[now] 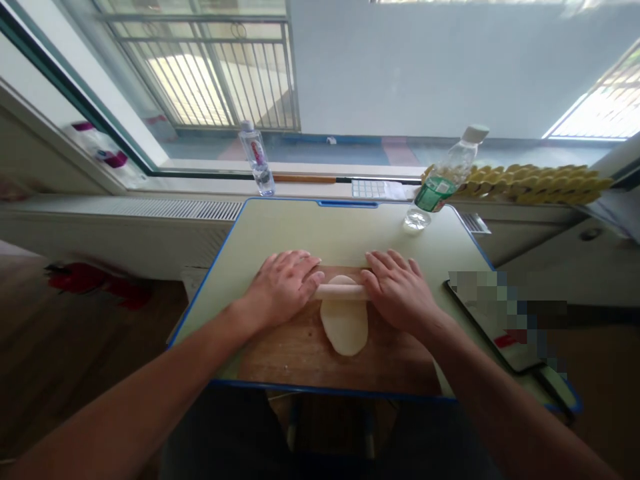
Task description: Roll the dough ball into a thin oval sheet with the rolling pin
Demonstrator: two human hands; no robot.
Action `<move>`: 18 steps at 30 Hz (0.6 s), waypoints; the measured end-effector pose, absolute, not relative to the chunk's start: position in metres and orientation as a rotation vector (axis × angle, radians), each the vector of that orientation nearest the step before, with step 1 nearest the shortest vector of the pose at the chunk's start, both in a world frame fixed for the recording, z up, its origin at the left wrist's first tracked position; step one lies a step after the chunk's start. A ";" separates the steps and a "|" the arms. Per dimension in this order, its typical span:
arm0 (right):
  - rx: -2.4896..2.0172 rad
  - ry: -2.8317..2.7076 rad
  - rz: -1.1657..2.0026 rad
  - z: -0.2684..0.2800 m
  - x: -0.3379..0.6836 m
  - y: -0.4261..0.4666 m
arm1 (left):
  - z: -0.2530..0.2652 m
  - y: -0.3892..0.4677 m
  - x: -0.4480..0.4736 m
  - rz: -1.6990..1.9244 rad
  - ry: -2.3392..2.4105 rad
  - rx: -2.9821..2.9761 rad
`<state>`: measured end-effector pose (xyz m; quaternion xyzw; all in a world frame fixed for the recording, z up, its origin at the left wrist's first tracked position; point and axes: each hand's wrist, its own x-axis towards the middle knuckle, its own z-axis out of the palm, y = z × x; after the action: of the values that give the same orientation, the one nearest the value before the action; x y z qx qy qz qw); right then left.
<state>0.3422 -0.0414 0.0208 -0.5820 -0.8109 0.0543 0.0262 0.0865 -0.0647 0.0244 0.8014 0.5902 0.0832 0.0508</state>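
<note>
A pale rolling pin lies crosswise over an oval sheet of dough on a brown wooden board. My left hand is closed over the pin's left end, its thumb along the pin. Over the right end my right hand holds it in the same way, fingers pointing forward. Both ends of the pin are hidden under my hands. Most of the dough shows on the near side of the pin, with a small rounded part beyond it.
The board rests on a pale table with a blue rim. A green-labelled bottle stands at the back right, and a dark-edged flat device, partly pixelated, lies at the right edge. Another bottle stands by the window.
</note>
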 end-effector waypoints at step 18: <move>-1.760 -2.451 0.224 0.010 0.346 -0.007 | 0.029 -0.027 0.097 0.070 1.985 2.219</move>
<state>0.3459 -0.0071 0.0101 -0.5806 -0.8088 0.0740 0.0579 0.0974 -0.0272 0.0289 0.7426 0.6643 0.0234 0.0817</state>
